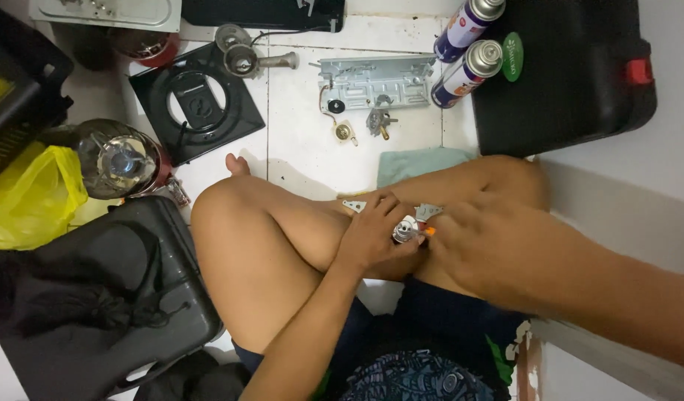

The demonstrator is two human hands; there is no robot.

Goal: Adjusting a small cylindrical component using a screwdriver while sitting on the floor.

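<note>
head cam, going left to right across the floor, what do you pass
yellow bag → glass lid → black burner plate → metal bracket → two gas cans → black case

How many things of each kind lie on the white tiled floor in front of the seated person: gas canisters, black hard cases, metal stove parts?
Cylindrical gas canisters with silver tops: 2
Black plastic hard cases: 2
Loose metal stove parts (grey bracket plate, black square burner plate, round burner head): 3
Total: 7

Bare tiles (312,148) between stove parts (371,82), knees (230,208).
</note>
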